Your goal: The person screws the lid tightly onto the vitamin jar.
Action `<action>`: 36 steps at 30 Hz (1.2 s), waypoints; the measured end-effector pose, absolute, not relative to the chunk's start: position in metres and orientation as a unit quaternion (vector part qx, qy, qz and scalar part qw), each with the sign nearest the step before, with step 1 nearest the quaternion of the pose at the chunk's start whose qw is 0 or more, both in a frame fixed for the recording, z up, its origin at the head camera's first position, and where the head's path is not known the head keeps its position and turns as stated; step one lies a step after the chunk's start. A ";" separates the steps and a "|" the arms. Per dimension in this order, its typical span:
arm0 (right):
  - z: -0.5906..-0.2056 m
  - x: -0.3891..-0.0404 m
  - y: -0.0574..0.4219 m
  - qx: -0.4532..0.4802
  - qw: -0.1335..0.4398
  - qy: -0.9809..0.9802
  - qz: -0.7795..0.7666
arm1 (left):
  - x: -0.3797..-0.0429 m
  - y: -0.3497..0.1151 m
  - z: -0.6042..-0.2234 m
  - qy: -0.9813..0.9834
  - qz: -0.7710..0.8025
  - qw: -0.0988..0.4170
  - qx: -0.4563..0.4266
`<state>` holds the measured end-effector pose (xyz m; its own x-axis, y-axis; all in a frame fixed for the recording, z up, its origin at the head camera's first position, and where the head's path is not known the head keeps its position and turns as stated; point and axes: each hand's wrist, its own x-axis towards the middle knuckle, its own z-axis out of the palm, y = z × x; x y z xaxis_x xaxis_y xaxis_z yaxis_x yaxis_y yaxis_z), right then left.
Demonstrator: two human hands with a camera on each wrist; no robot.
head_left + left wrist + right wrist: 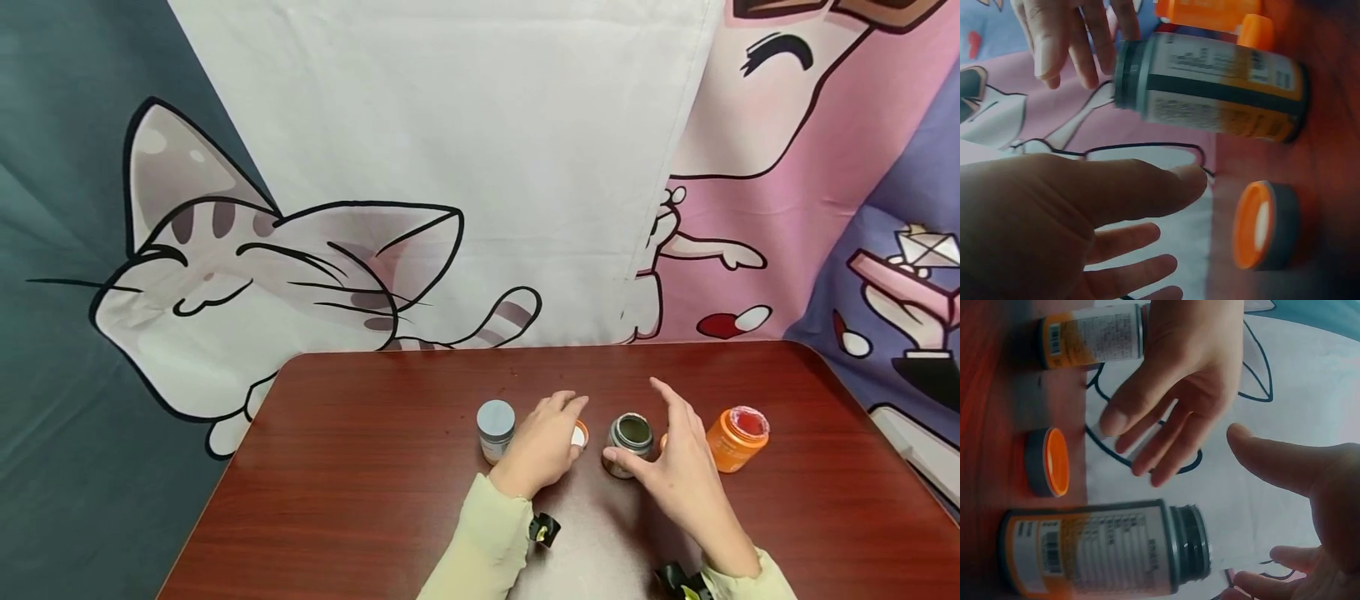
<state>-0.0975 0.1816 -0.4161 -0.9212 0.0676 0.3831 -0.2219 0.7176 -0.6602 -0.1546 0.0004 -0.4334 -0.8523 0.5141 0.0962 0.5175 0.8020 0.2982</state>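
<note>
Loosely spread, my left hand (542, 450) hovers by a screw cap (579, 435) with a grey outside and an orange lining, lying lining-up on the table. The left wrist view shows a gap between that thumb and the cap (1282, 226). To the right stands an uncapped dark grey-green supplement bottle (628, 437), its threaded neck bare and its label (1200, 87) white and orange. My right hand (686, 467) stands beside this bottle, thumb and fingers wide apart, gripping nothing. In the right wrist view, its thumb (1279, 459) is clear of the bottle's neck (1191, 542).
A capped bottle (495, 425) with a grey lid stands left of my left hand. Right of my right hand is an orange bottle (733, 450) without a lid, and a small orange piece (1255, 32) lies near it. A printed cloth (450, 125) hangs behind the table (360, 467).
</note>
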 end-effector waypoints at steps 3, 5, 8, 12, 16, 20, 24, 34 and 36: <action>-0.420 -0.098 0.184 0.037 0.174 -0.912 0.369 | -0.156 0.004 -0.444 -0.955 -0.146 -0.004 -0.257; -0.422 -0.099 0.187 0.036 0.153 -0.915 0.371 | -0.156 0.006 -0.449 -0.959 -0.135 -0.015 -0.247; -0.425 -0.101 0.190 0.033 0.115 -0.920 0.373 | -0.156 0.008 -0.454 -0.963 -0.123 -0.041 -0.235; -0.430 -0.104 0.193 0.025 0.079 -0.927 0.366 | -0.155 0.011 -0.457 -0.967 -0.110 -0.061 -0.221; -0.435 -0.106 0.193 0.017 0.076 -0.927 0.367 | -0.155 0.014 -0.462 -0.970 -0.099 -0.041 -0.217; -0.439 -0.108 0.194 0.013 0.084 -0.924 0.373 | -0.156 0.016 -0.467 -0.973 -0.089 -0.029 -0.213; -0.440 -0.108 0.194 0.012 0.090 -0.923 0.374 | -0.158 0.019 -0.469 -0.975 -0.079 -0.023 -0.205; -0.442 -0.110 0.196 0.017 0.090 -0.925 0.368 | -0.160 0.026 -0.469 -0.980 -0.062 0.016 -0.190; -0.442 -0.111 0.197 0.018 0.090 -0.926 0.365 | -0.161 0.026 -0.469 -0.979 -0.061 0.022 -0.192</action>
<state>-0.1110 0.1965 -0.4424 -0.9833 0.0320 0.1791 -0.0989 0.7323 -0.6738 -0.1606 0.0257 -0.4685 -0.9251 0.3736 0.0673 0.3791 0.9187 0.1104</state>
